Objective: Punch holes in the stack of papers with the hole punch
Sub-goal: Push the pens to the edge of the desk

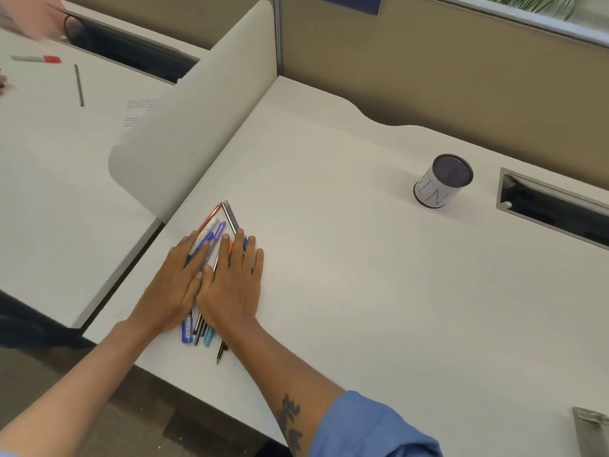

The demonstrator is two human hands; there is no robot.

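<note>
No hole punch or stack of papers shows in the head view. A bundle of pens and pencils (218, 228) lies near the left edge of the white desk (329, 258). My left hand (174, 285) and my right hand (234, 285) lie flat on top of the bundle, side by side with thumbs touching and fingers stretched out. Neither hand grips anything. Pen tips stick out beyond my fingertips, and the other ends stick out below my wrists.
A mesh pen cup (441, 181) lies tipped at the back right, beside a cable slot (553, 212). A grey divider (204, 127) separates a neighbouring desk with a printed sheet (141, 110), a pencil (79, 84) and a red marker (49, 59). A grey pouch (590, 423) sits at the lower right.
</note>
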